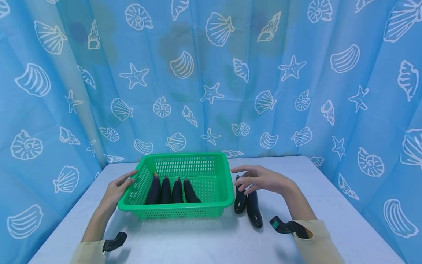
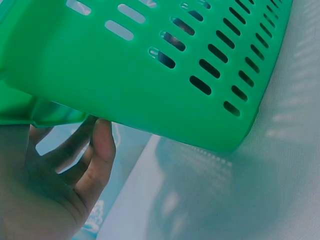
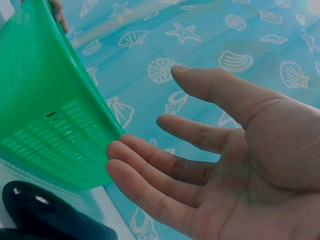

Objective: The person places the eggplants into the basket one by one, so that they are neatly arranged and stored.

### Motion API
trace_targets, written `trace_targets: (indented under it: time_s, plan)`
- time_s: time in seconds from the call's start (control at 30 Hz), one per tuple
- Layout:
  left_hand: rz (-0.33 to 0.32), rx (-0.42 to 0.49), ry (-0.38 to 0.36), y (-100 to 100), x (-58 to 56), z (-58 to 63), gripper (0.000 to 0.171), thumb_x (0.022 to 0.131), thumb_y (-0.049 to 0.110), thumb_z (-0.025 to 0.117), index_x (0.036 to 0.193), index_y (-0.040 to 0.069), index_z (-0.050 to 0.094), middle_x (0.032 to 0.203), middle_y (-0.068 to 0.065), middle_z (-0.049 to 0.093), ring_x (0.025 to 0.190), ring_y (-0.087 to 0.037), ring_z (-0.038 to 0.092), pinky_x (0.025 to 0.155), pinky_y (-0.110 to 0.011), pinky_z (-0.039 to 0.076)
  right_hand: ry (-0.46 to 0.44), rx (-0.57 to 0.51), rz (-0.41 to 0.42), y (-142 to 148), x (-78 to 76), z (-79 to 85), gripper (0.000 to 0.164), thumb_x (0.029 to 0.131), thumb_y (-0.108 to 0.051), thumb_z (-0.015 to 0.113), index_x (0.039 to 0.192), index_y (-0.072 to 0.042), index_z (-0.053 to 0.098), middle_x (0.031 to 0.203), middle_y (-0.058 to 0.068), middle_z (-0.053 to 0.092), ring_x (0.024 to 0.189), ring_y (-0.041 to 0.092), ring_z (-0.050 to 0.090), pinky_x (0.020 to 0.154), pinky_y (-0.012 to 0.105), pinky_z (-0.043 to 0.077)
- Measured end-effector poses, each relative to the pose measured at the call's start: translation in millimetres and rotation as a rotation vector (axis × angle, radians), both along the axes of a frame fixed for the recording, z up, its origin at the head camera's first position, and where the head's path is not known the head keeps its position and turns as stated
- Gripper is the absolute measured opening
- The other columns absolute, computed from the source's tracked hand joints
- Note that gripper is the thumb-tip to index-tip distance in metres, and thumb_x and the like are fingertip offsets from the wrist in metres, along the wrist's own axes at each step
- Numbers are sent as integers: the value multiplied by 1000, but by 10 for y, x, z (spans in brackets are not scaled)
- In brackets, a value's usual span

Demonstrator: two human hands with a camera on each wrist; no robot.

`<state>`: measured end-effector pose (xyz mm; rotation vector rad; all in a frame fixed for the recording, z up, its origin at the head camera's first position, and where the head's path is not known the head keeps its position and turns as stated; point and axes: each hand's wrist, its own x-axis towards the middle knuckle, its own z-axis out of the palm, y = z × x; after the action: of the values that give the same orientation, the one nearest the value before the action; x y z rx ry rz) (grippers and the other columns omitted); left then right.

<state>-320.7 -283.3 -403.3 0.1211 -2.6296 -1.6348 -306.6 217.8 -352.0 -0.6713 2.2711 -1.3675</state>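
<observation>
A green plastic basket (image 1: 184, 209) stands on the table with several dark eggplants (image 1: 166, 190) lying side by side in its left half. My left hand (image 1: 116, 189) is at the basket's left end, fingertips right at the rim with the fingers loosely extended. In the left wrist view, its fingertips meet the edge of the green wall. My right hand (image 1: 262, 178) hovers by the basket's right end, fingers spread and loosely bent, nothing held. Under and beside it lie two glossy eggplants, one nearer the basket (image 1: 240, 203), the other (image 1: 254, 211) farther right, their stem ends partly hidden by the hand.
The white-covered table (image 1: 184, 242) runs up to a blue curtain (image 1: 204, 73) with white shell and starfish prints, which closes off the back and both sides. Black wrist cameras sit on the left wrist (image 1: 114, 242) and right wrist (image 1: 287, 226).
</observation>
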Motion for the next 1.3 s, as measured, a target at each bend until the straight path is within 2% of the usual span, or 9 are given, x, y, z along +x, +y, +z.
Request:
trace_targets:
  time_s: [0.13, 0.23, 0.37, 0.7, 0.97, 1.3]
  plan:
    - [-4, 0, 2, -6, -1, -4, 59, 101, 46, 49, 152, 19, 39, 161, -16, 27, 147, -40, 28, 118, -56, 28, -14, 5, -10, 41, 17, -45, 55, 98, -31, 57, 149, -16, 40, 132, 22, 59, 109, 27, 66, 95, 42, 56]
    - [-6, -4, 7, -8, 0, -8, 58, 101, 45, 48, 152, 17, 38, 161, -18, 28, 145, -41, 30, 117, -57, 30, -22, 5, -15, 74, 13, -71, 54, 98, -32, 57, 149, -18, 41, 128, 18, 62, 109, 26, 65, 95, 41, 56]
    - [-2, -7, 11, -8, 3, -8, 58, 102, 44, 47, 152, 16, 38, 160, -20, 29, 143, -43, 33, 115, -57, 32, -22, 2, -11, 127, 1, -91, 52, 100, -34, 54, 148, -20, 41, 126, 13, 64, 110, 28, 65, 95, 42, 56]
    - [0, 0, 8, -1, -7, -9, 58, 102, 45, 46, 152, 18, 38, 159, -20, 30, 143, -41, 35, 115, -56, 34, -12, 14, -40, 245, -21, -96, 54, 99, -33, 55, 149, -18, 40, 135, 25, 56, 112, 30, 65, 96, 44, 56]
    - [13, -24, 8, 8, -5, 9, 56, 102, 42, 45, 152, 18, 37, 158, -22, 31, 141, -43, 36, 113, -56, 36, -19, 29, -73, 296, -41, -124, 57, 99, -37, 55, 150, -16, 38, 134, 23, 57, 112, 30, 64, 95, 45, 56]
    - [-4, -15, 16, -6, 2, 5, 59, 102, 45, 46, 152, 17, 37, 159, -21, 30, 143, -42, 35, 115, -56, 34, -13, 46, -85, 362, -29, -148, 56, 99, -37, 53, 149, -15, 39, 134, 22, 57, 115, 33, 63, 95, 48, 56]
